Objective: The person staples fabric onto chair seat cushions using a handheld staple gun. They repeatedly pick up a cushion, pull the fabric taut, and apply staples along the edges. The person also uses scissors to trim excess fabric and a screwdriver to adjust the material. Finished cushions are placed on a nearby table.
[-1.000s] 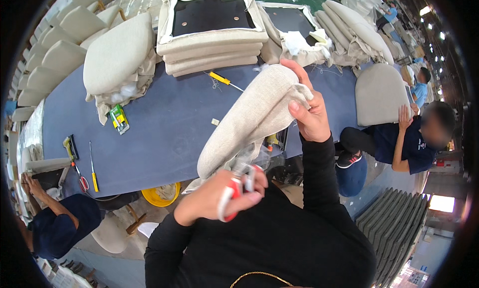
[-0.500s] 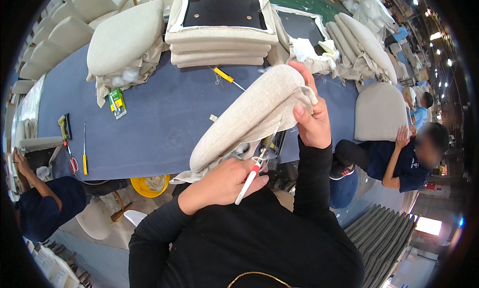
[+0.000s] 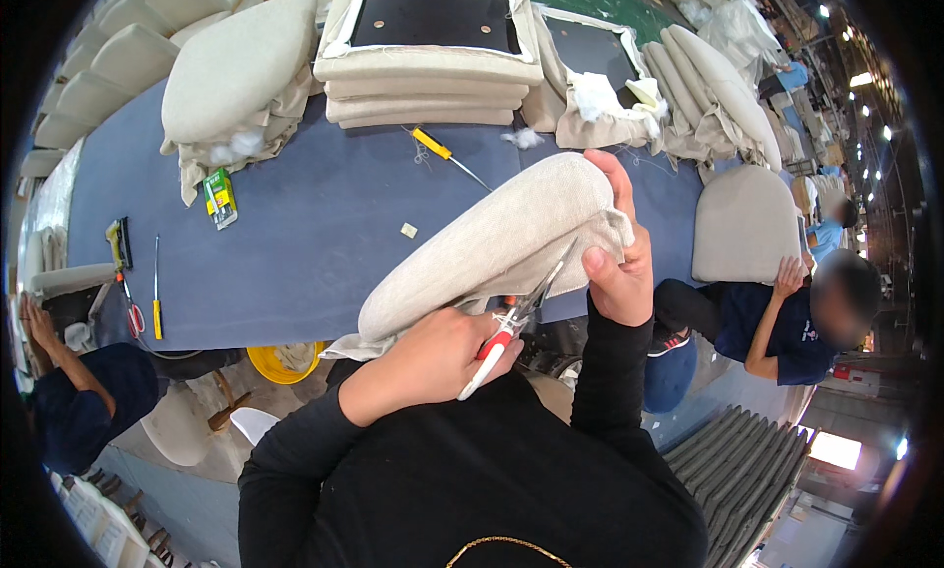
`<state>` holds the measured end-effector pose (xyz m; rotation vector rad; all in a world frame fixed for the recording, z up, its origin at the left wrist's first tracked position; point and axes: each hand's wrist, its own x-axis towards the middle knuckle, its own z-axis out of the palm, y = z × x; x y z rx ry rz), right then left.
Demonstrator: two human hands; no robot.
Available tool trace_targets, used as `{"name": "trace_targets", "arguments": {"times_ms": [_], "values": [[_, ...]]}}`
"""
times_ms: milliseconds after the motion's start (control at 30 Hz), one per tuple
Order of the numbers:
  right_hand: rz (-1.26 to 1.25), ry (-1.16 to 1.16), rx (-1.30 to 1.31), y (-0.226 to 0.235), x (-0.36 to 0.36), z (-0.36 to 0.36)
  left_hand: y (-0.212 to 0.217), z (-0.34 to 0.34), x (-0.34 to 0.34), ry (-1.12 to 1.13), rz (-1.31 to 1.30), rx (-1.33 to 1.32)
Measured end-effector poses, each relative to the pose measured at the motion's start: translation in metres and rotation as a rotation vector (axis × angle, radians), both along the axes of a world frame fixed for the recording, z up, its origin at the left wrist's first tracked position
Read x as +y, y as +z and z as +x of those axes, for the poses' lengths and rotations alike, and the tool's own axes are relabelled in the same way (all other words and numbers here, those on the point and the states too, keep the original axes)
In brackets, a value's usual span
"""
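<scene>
A beige fabric-covered cushion is held tilted over the table's near edge, its loose cloth hanging on the underside. My right hand grips its upper right end, thumb pressed on the cloth near the rim. Around the red and white handles of a pair of scissors my left hand is closed, its back close to the cushion's lower end. The scissor blades point up and right along the loose cloth, near my right thumb. Some of my left fingers are hidden behind the handles.
On the blue table lie a yellow-handled screwdriver, a small green box and another screwdriver. Stacked seat cushions line the far side. Co-workers sit left and right. A yellow bucket stands below the near edge.
The cushion and both hands have shifted slightly downward, its upper end more than the rest. The scissor blades look wider apart. The whole scene has slid a little left.
</scene>
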<state>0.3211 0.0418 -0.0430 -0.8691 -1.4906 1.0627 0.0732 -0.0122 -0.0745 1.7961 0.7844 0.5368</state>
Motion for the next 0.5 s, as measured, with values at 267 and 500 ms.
{"name": "trace_targets", "arguments": {"times_ms": [267,500], "values": [[0.057,-0.016,-0.104,-0.001,-0.008,0.001,0.012,0.001,-0.003,0.033,-0.012,0.029],[0.071,0.023,-0.072,-0.003,-0.009,0.004,0.004,0.005,-0.006,0.076,0.046,0.007]]}}
